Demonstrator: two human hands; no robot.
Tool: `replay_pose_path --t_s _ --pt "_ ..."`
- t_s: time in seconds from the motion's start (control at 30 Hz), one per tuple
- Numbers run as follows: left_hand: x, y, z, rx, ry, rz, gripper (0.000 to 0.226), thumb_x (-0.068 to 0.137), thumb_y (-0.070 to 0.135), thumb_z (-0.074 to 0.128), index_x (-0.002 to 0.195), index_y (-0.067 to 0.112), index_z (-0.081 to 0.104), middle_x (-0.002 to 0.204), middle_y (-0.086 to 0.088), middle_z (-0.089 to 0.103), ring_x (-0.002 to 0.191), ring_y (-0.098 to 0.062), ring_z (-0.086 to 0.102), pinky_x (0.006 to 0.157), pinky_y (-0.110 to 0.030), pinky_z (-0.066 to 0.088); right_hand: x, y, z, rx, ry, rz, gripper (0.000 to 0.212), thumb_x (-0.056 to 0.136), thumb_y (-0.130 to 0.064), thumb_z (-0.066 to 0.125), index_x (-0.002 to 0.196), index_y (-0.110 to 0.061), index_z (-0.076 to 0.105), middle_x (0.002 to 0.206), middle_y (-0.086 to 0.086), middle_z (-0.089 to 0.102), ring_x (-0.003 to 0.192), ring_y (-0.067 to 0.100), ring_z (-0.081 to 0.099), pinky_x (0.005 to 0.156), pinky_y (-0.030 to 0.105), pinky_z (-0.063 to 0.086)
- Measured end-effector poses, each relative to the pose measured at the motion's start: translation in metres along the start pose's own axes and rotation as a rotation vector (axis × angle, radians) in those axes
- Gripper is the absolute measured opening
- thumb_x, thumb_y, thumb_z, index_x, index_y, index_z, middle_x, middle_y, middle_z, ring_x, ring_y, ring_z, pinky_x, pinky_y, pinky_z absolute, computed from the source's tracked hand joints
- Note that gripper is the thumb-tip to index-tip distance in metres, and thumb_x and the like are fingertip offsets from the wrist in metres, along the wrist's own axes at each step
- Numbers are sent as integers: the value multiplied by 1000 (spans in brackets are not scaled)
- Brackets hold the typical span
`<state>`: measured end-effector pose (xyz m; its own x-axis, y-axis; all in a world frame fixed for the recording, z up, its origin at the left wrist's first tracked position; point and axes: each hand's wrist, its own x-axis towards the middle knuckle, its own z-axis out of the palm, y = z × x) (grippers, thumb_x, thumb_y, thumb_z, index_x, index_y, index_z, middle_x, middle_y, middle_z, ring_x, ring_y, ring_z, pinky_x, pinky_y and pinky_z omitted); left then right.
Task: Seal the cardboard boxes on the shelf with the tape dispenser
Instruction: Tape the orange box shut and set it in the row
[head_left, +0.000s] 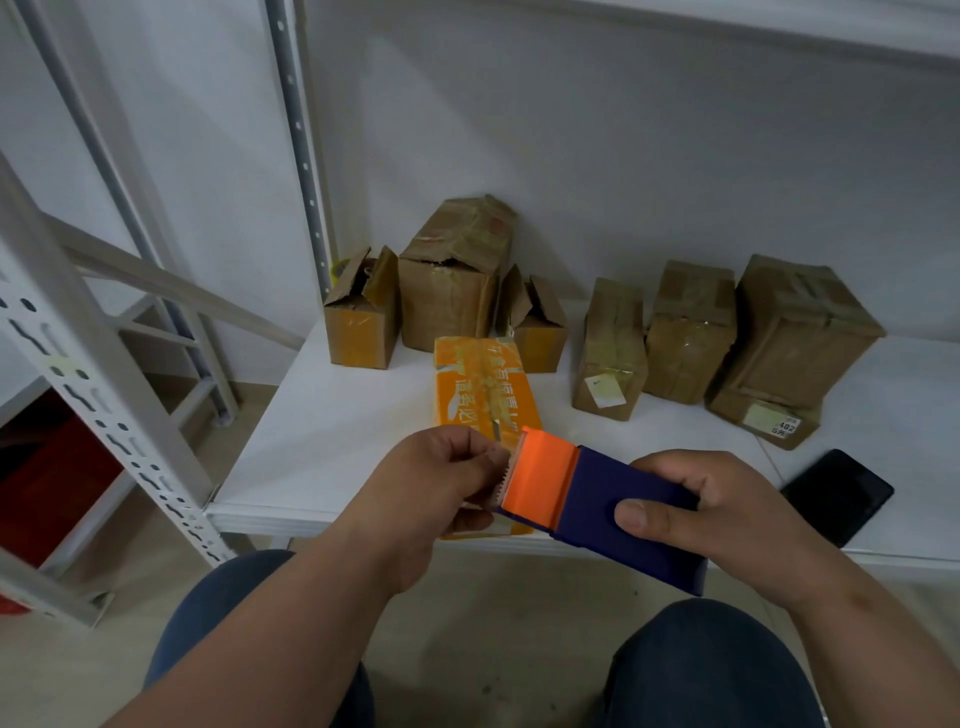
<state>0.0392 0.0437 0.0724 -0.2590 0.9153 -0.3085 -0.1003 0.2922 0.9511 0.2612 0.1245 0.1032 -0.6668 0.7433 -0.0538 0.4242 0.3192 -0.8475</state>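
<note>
White metal shelf carries crumpled brown cardboard boxes; our right hand grips the boxy blue-orange plastic tape dispenser, left hand pinching its tape end.

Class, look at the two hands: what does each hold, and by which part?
The right hand grips the tape dispenser by its blue body. The left hand pinches the tape end at the orange toothed edge.
</note>
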Motion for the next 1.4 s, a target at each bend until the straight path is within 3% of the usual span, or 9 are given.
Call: replay_pose_path --t_s 0.23,0.43,0.5,0.63,0.83,0.97,1.13,1.3,1.4 --pt "-2 4 -4 172 156 142 18 97 19 56 86 10 68 78 -12 72 81 -32 69 76 -41 59 6 -3 4 -136 -45 -17 29 74 -56 73 84 -29 68 77 -11 71 66 5 66 58 17 49" --pt "-5 5 -6 232 203 189 17 95 16 58 82 16 68 74 -6 71 72 -23 67 63 -25 55 13 -6 -4 -147 -87 -59 67 58 -82 60 91 -24 69 84 -2 73 74 14 69 66 34 56" --pt "-6 6 -11 171 236 174 18 94 11 58 81 15 68 72 -4 68 66 -19 63 62 -25 53 14 -5 -9 -172 -111 -59 63 61 -76 62 91 -22 70 85 0 72 75 15 69 67 37 56" --pt "-2 17 -43 2 365 94 13 94 7 57 88 8 69 76 -6 63 65 -15 55 64 -27 53 12 -6 -27 -205 -119 -43 47 64 -64 71 83 -21 72 80 1 71 65 12 67 56 23 51" --pt "3 17 -57 -115 350 75 13 94 7 57 91 2 69 72 -6 61 66 -16 53 64 -29 50 22 -16 -59 -232 -173 16 64 52 -81 65 88 -28 73 88 3 75 77 18 72 75 45 57" --pt "11 8 -55 -126 366 40 12 93 8 60 90 2 69 72 -6 63 65 -15 53 63 -28 49 32 -23 -71 -223 -217 56 67 44 -87 64 85 -35 73 87 0 76 76 15 72 71 32 55" --pt "20 1 -56 -121 391 35 12 93 8 61 88 3 71 73 -7 64 65 -16 53 63 -29 49 43 -24 -77 -267 -257 83 78 44 -84 67 91 -22 73 89 2 76 79 19 73 76 37 57" --pt "29 -13 -55 -130 403 -12 12 92 8 61 87 4 71 69 -5 64 62 -15 52 59 -28 48 62 -27 -76 -355 -278 116 82 39 -89 64 85 -21 73 81 1 75 71 18 72 64 28 53" --pt "33 -23 -51 -167 398 -50 12 92 6 62 85 3 70 66 -4 63 59 -13 50 56 -26 47 73 -30 -74 -409 -297 159 69 54 -80 67 87 -20 73 79 -1 75 70 16 71 61 25 52"
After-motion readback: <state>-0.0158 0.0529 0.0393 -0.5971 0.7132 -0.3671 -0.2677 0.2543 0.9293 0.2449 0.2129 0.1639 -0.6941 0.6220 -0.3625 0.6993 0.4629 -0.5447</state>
